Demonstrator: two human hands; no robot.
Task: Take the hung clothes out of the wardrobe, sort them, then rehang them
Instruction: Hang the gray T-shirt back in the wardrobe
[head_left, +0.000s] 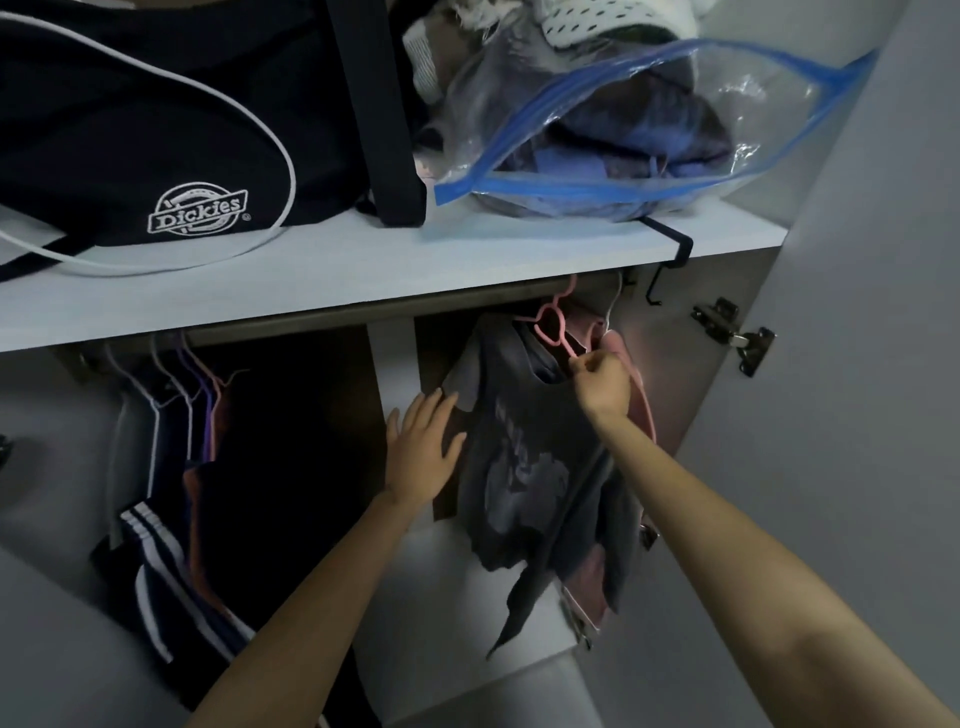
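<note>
The rail (311, 318) runs just under the front edge of the white wardrobe shelf (363, 275). Near the rail's right end hangs a dark grey printed T-shirt (530, 467) on a pink plastic hanger (551, 321). The right grip (602, 382) is closed to a pinch on the hanger's shoulder at the shirt's neck. The left grip (423, 452) is spread flat, fingers straight, touching the shirt's left side and holding nothing. Just behind the grey shirt a pink garment (621, 345) hangs on a white hanger, close to the wardrobe's right wall.

At the rail's left end a bunch of thin hangers (176, 374) carries dark clothes, one with white stripes (150, 540). Between that bunch and the grey shirt the rail is bare, with a white upright panel (392, 364) behind it. The open door (857, 312) with its metal hinge (737, 338) stands at the right.

On the shelf, toward its left end, a black fabric bag with white piping (156, 130) overhangs the front edge. Toward the right end lies a clear plastic zip bag with a blue seal (753, 104), its mouth open, with folded blue and dark cloth inside. A black metal hook (670, 260) clips over the shelf's front edge near the right corner.
</note>
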